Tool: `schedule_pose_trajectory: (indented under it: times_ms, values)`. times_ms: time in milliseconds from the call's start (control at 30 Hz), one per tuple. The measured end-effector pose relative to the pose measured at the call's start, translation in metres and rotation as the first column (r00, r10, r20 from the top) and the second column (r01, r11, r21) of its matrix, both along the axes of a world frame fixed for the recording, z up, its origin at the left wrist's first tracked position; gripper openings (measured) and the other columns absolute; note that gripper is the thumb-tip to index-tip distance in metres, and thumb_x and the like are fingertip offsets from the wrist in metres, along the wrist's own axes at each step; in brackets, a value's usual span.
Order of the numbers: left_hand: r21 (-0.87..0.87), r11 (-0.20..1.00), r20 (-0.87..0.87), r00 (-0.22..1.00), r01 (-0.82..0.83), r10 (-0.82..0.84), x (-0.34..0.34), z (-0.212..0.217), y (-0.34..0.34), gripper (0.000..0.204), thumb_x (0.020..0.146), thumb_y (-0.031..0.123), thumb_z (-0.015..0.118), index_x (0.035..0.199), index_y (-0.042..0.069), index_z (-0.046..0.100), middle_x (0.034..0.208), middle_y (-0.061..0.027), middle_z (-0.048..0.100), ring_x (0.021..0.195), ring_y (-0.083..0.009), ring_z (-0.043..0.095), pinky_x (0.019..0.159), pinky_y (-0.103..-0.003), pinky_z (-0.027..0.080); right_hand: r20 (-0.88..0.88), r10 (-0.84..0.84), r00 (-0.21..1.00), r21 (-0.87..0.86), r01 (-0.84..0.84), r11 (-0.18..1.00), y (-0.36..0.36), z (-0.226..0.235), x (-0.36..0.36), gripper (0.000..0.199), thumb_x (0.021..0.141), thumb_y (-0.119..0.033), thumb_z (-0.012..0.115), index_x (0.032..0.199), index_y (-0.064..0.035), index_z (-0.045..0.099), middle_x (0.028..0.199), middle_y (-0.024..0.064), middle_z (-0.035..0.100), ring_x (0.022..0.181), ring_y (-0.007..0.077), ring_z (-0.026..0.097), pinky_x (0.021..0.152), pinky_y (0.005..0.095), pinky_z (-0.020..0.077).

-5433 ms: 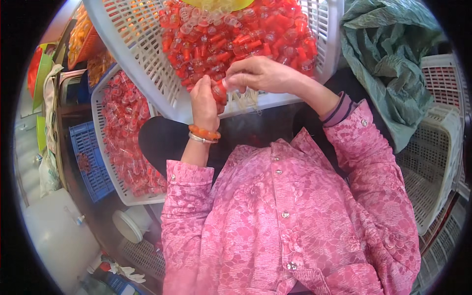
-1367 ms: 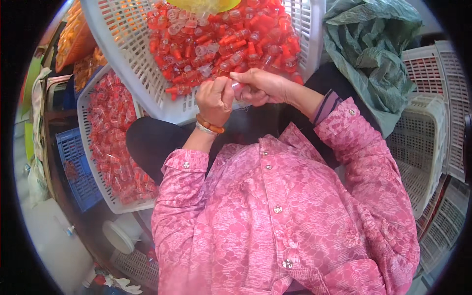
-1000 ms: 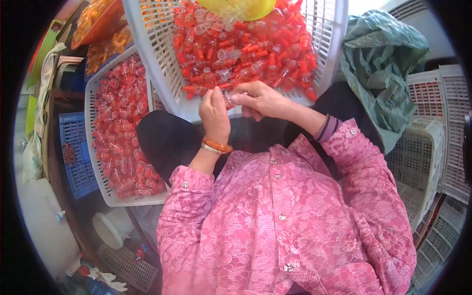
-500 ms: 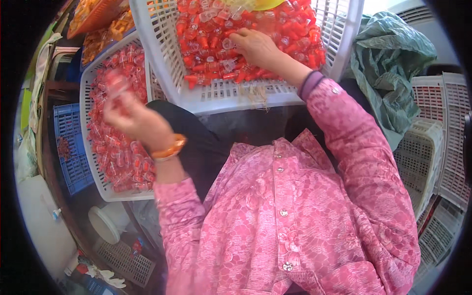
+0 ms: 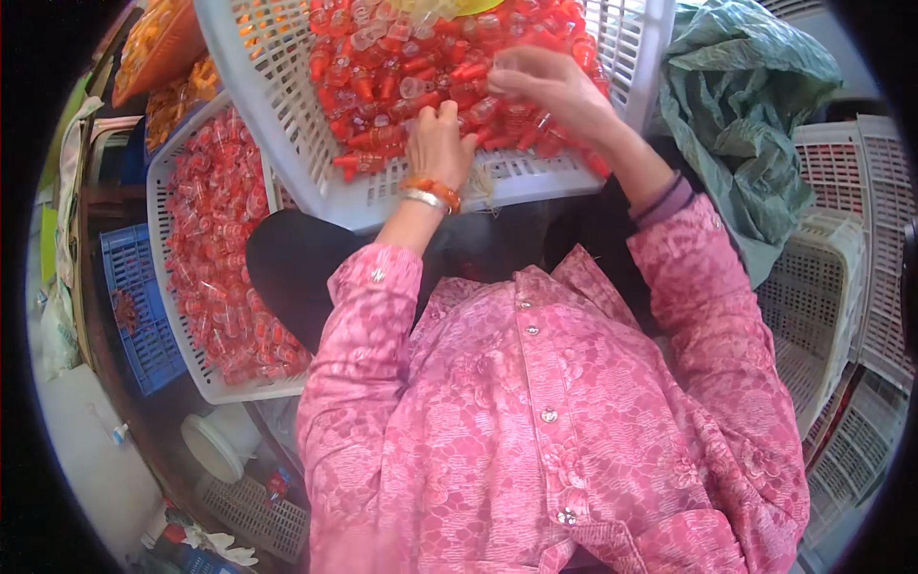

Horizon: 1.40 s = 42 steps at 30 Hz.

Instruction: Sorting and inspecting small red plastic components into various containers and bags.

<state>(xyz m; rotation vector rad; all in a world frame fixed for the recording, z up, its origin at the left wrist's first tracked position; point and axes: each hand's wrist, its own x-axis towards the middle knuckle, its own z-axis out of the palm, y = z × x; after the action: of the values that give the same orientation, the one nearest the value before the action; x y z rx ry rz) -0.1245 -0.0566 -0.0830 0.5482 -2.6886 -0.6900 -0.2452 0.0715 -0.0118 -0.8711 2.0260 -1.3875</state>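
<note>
A white slatted basket [image 5: 251, 105] in front of me is heaped with small red plastic pieces [image 5: 382, 134], each with a pointed end. Several clear plastic cups [image 5: 368, 38] lie among them at the far side. At the heap's near edge is my left hand [image 5: 440, 151], fingers curled down into the pieces; what they grip is hidden. My right hand [image 5: 559, 91] hovers over the right part of the heap, fingers together and pointing left, blurred by motion. At my left, a second white basket [image 5: 161, 244] holds red pieces inside clear covers [image 5: 225, 234].
Orange pieces fill an orange container [image 5: 163, 48] at the far left. A blue crate [image 5: 143, 306] sits beside the left basket, with a white tub [image 5: 215, 445] nearer me. Green crumpled sheeting [image 5: 746, 124] hangs at the right above stacked white crates [image 5: 813, 297].
My left hand has swung right, from over the left basket to the heap's near edge. My right hand has lifted and shifted right. The view has moved slightly.
</note>
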Motion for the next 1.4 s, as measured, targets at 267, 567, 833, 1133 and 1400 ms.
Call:
schedule_pose_trajectory:
  times_ms: [267, 567, 833, 1133, 1400]
  values:
    - [0.256, 0.960, -0.065, 0.989, -0.110, 0.131, 0.019, 0.017, -0.022, 0.029, 0.074, 0.014, 0.067, 0.096, 0.001, 0.052, 0.087, -0.0180, 0.059, 0.078, -0.0335, 0.061, 0.068, -0.042, 0.051, 0.305, -0.119, 0.945, -0.263, 0.204, 0.943, 0.006, 0.005, 0.023, 0.037, 0.088, -0.026, 0.062, 0.114, 0.0007, 0.058, 0.096, 0.0052, 0.064, 0.086, 0.0106, 0.060, 0.075, 0.0252, 0.0474]
    - [0.999, 0.046, -0.037, 0.930, 0.022, 0.366, 0.064, 0.026, -0.003, 0.013, 0.088, 0.018, 0.053, 0.091, 0.005, 0.051, 0.077, -0.0068, 0.058, 0.059, -0.0184, 0.060, 0.050, -0.028, 0.049, 0.357, 0.084, 0.931, -0.032, -0.078, 0.996, 0.001, -0.037, 0.066, 0.035, 0.087, -0.029, 0.063, 0.112, -0.0045, 0.061, 0.088, 0.0028, 0.066, 0.076, 0.0097, 0.061, 0.063, 0.0221, 0.0458]
    - [0.948, 0.314, -0.045, 0.959, -0.047, 0.278, 0.067, 0.026, 0.008, 0.024, 0.094, 0.031, 0.043, 0.085, 0.009, 0.049, 0.066, -0.0017, 0.051, 0.046, -0.0097, 0.046, 0.040, -0.024, 0.036, 0.582, 0.053, 0.812, -0.003, -0.063, 0.998, -0.008, -0.025, 0.082, 0.032, 0.092, -0.034, 0.056, 0.103, -0.0040, 0.062, 0.079, -0.0008, 0.062, 0.068, 0.0059, 0.058, 0.057, 0.0197, 0.0429]
    - [0.545, 0.838, -0.366, 0.890, -0.033, 0.273, 0.074, 0.015, 0.027, 0.026, 0.095, 0.024, 0.043, 0.082, 0.002, 0.050, 0.067, -0.0129, 0.052, 0.059, -0.0197, 0.055, 0.055, -0.036, 0.043, 0.810, 0.185, 0.556, -0.066, -0.227, 0.972, 0.006, -0.033, 0.069, 0.035, 0.094, -0.038, 0.051, 0.085, -0.0057, 0.058, 0.065, -0.0012, 0.054, 0.049, 0.0051, 0.045, 0.044, 0.0201, 0.0340]
    - [0.317, 0.948, -0.481, 0.858, -0.022, 0.181, 0.081, 0.043, 0.020, 0.016, 0.093, 0.017, 0.048, 0.095, 0.003, 0.056, 0.079, -0.0141, 0.056, 0.072, -0.0182, 0.058, 0.066, -0.034, 0.046, 0.809, 0.213, 0.547, -0.121, -0.200, 0.972, -0.015, -0.023, 0.057, 0.035, 0.093, -0.039, 0.053, 0.094, -0.0045, 0.060, 0.063, 0.0017, 0.056, 0.049, 0.0083, 0.047, 0.044, 0.0218, 0.0360]
